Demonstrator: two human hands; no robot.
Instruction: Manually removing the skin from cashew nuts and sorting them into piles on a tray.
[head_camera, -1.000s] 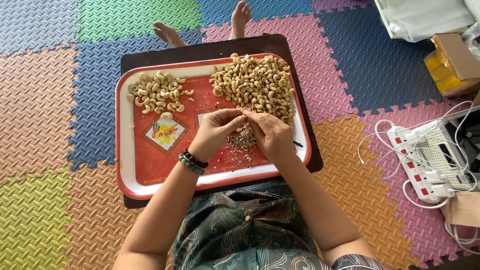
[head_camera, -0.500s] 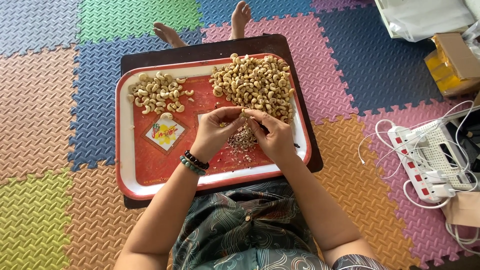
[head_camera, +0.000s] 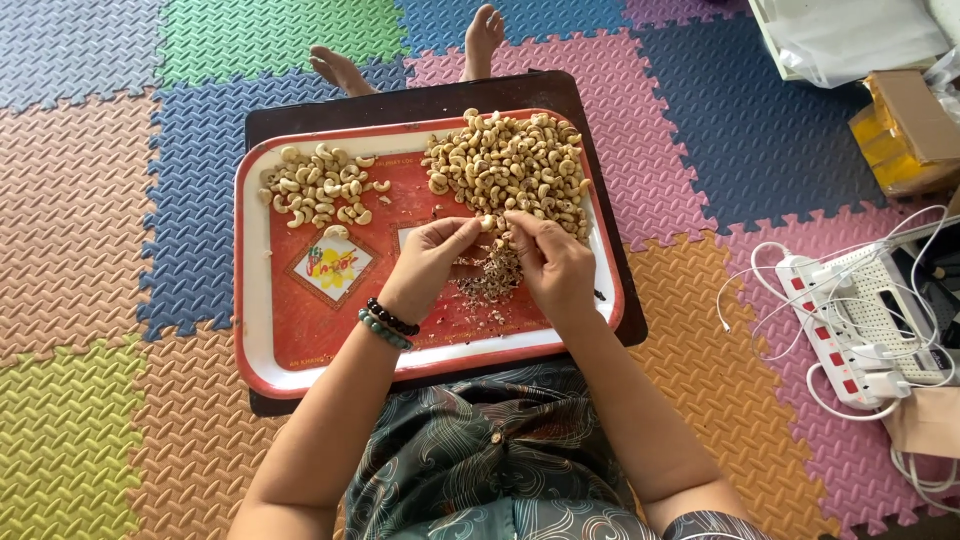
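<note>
- Pale cashew (head_camera: 488, 222) pinched at the fingertips of the left hand (head_camera: 428, 262), thumb and forefinger closed on it, just above the tray.
- Right hand (head_camera: 553, 265) close alongside, fingers curled and drawn together at the tips, almost touching the same nut; whether it grips anything of its own cannot be told.
- Directly beneath both hands: small heap of brown skins (head_camera: 492, 277), crumbs scattered around it on the red surface.
- Just beyond the fingertips: big pile of unpeeled cashews (head_camera: 508, 170), speckled with brown, filling the far right corner.
- Farther off to the left of the left hand: smaller group of clean cashews (head_camera: 320, 187), paler, loosely spread in the far left corner.
- On the left wrist: two beaded bracelets (head_camera: 386, 324), one dark, one green.
- Under everything: red tray (head_camera: 300, 340) with a white rim and a yellow diamond picture, resting on a dark board (head_camera: 400, 100).
- Beyond the board: two bare feet (head_camera: 340, 68) on the foam mats (head_camera: 100, 200), interlocking squares in blue, green, pink, orange.
- Well off to the right of the right hand: white power strip (head_camera: 850, 330) with red switches and a tangle of white cables, cardboard box (head_camera: 905, 125) farther up.
- Near edge: patterned teal garment (head_camera: 480, 450) over the lap.
</note>
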